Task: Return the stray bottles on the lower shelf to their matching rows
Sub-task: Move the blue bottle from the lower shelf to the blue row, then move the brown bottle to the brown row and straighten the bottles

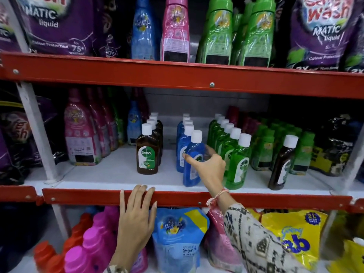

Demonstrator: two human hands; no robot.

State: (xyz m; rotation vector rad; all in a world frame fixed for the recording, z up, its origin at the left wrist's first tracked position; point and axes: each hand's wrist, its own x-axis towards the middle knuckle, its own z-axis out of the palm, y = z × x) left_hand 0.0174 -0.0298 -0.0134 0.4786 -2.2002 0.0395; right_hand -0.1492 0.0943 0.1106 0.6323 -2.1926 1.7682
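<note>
On the white middle shelf [110, 174] stand three rows of white-capped bottles: brown [147, 152] at left, blue [182, 146] in the middle, green [237, 164] at right. My right hand [209, 170] is shut on the front blue bottle [194, 152], thumb on its label and fingers behind it; the bottle leans to the right with its base at the shelf. One lone brown bottle [281, 164] stands further right, in front of darker green bottles. My left hand [136, 215] lies flat over the red shelf rail [78, 197], holding nothing.
Pink refill bottles [80, 134] stand left of the brown row and dark pouches [332, 146] at far right. Above, a red rail [177, 75] carries big bottles and purple pouches. Below are pink bottles [94, 239], a blue pouch [177, 237] and a yellow pouch [293, 239].
</note>
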